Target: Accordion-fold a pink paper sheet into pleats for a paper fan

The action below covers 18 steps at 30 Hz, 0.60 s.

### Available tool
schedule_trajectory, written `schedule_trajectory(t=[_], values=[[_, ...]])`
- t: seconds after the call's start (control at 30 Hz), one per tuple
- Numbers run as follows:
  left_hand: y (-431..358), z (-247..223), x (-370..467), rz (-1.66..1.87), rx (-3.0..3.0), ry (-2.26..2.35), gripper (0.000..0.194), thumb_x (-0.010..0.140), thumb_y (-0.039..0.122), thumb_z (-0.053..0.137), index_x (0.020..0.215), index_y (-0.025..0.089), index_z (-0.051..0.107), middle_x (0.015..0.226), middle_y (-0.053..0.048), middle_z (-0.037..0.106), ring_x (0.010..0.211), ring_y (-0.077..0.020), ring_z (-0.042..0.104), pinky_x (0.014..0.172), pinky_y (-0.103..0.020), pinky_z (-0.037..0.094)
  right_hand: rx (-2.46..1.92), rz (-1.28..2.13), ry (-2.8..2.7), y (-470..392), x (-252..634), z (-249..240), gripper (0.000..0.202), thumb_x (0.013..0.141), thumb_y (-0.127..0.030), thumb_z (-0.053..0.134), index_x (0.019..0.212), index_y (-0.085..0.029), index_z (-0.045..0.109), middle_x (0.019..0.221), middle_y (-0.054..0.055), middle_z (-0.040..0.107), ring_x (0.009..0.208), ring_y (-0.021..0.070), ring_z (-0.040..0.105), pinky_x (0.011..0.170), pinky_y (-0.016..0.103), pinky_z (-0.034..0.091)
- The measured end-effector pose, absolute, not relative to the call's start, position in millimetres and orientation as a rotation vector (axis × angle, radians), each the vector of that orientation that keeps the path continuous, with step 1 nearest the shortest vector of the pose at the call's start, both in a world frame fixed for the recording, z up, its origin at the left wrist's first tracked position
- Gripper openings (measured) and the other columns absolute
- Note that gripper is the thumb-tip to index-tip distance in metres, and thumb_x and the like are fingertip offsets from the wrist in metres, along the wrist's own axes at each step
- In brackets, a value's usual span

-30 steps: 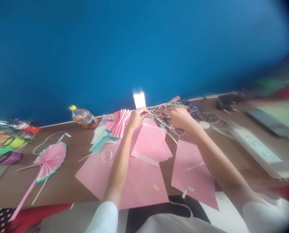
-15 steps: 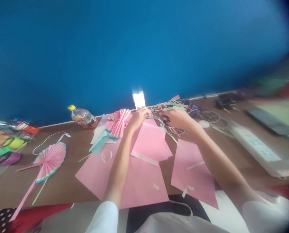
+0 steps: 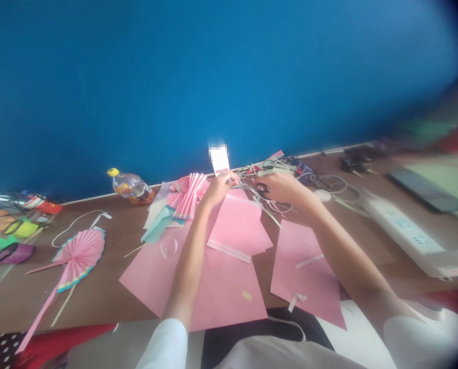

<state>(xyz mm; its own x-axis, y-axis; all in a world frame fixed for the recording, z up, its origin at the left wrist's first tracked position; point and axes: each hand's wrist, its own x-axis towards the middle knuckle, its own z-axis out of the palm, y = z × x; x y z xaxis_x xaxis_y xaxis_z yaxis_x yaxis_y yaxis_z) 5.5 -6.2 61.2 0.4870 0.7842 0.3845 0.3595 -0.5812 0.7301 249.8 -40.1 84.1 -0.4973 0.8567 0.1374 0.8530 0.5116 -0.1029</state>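
My right hand (image 3: 280,187) is closed on the dark handles of a pair of scissors (image 3: 264,188), whose blades point left toward my other hand. My left hand (image 3: 221,187) is closed, its fingertips pinched by the blade tips; what they hold is too small to make out. Below both hands lie pink paper sheets (image 3: 232,225), one with a white strip along its edge. A folded pink paper fan (image 3: 190,197) rests just left of my left hand, over light blue paper (image 3: 158,225).
A bottle with a yellow cap (image 3: 132,188) lies at the back left. A finished-looking round pink fan (image 3: 81,253) is at the left, near a purple tape roll (image 3: 15,252). Cables and scraps (image 3: 286,166) sit behind my right hand; a power strip (image 3: 409,230) is at the right.
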Motion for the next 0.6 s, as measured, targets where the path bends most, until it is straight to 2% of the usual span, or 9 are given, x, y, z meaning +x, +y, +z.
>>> schedule_trajectory(t=[0.13,0.37,0.6], values=[[-8,63,5,0.953,2.083,0.94,0.025,0.092,0.04,0.054,0.082,0.017,0.059,0.11,-0.009,0.067,0.103,-0.0204,0.06,0.09,-0.033,0.046,-1.464,0.056,-2.589,-40,250,84,0.037,0.08,-0.026,0.054,0.115,-0.028,0.066,0.102,0.005,0.072,0.083,0.0201,0.063,0.059,0.026,0.031],[-17,73,8,0.925,2.024,0.899,0.022,0.092,0.036,0.054,0.083,0.017,0.059,0.112,-0.009,0.067,0.106,-0.0202,0.061,0.091,-0.033,0.047,-1.54,0.023,-2.674,-40,247,82,0.041,0.082,-0.028,0.055,0.122,-0.029,0.064,0.099,0.007,0.072,0.082,0.0221,0.064,0.063,0.027,0.035],[-11,63,10,1.086,1.927,1.0,0.029,0.091,0.045,0.055,0.1,0.018,0.062,0.102,-0.007,0.068,0.097,-0.018,0.063,0.089,-0.03,0.048,-1.587,0.108,-2.719,-40,250,80,0.041,0.082,-0.024,0.054,0.121,-0.027,0.065,0.1,0.009,0.073,0.081,0.023,0.066,0.061,0.027,0.037]])
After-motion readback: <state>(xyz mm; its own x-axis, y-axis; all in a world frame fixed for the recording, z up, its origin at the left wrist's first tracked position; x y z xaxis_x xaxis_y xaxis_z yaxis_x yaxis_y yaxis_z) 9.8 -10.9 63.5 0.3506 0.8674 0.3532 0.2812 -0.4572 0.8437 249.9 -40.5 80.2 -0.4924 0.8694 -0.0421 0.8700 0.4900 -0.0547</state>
